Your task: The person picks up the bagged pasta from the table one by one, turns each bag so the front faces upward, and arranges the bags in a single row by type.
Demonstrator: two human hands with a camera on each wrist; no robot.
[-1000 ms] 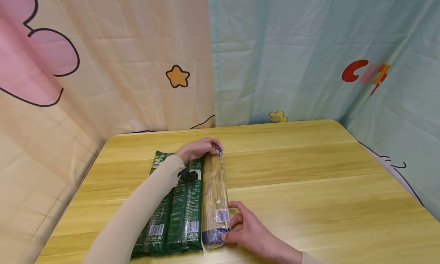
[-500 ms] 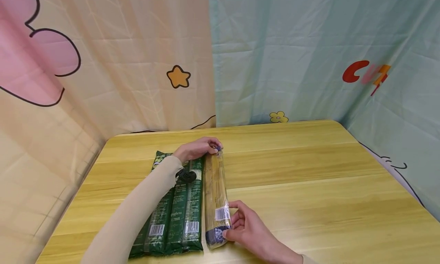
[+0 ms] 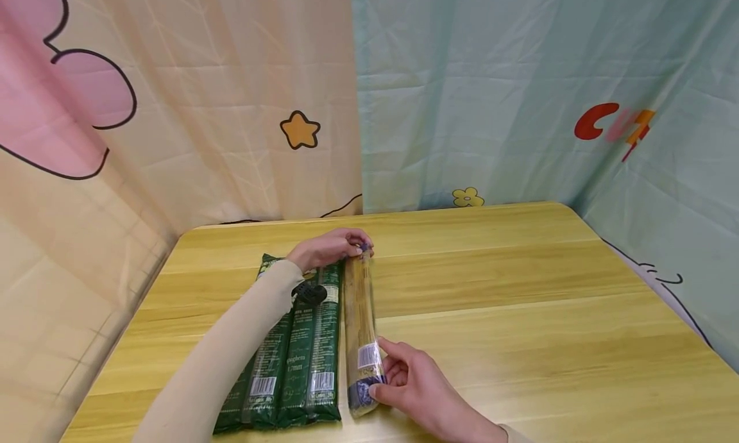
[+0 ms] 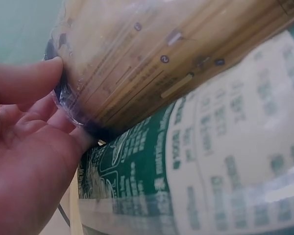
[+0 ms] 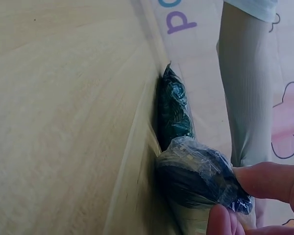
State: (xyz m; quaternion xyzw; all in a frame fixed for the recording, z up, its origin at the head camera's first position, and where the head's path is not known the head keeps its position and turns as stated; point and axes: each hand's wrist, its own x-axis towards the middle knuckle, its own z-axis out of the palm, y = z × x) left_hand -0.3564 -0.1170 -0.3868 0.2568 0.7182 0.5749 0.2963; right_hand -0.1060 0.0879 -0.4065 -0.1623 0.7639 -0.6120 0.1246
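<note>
A long clear packet of spaghetti [image 3: 359, 302] with dark blue ends lies lengthwise in front of me in the head view. At its far end my left hand [image 3: 326, 247] pinches the blue tip between thumb and fingers; the left wrist view shows this hand [image 4: 34, 147] up close. My right hand [image 3: 424, 388] grips the near end, thumb on the blue band by the barcode. In the right wrist view the crinkled packet end [image 5: 196, 176] sits between thumb and fingers. Directly left lie green spaghetti packets [image 3: 291, 366] side by side, partly hidden under my left forearm.
The wooden table [image 3: 519, 302] extends to the right and behind the packets. Printed curtains [image 3: 462, 109] hang along its back and sides. A black wrist camera [image 3: 312, 293] on my left wrist hangs just over the green packets.
The clear spaghetti packet has turned slightly onto its side and shows a narrower face, with a thin gap from the green packets. Both hands keep their hold, the right shifting slightly left.
</note>
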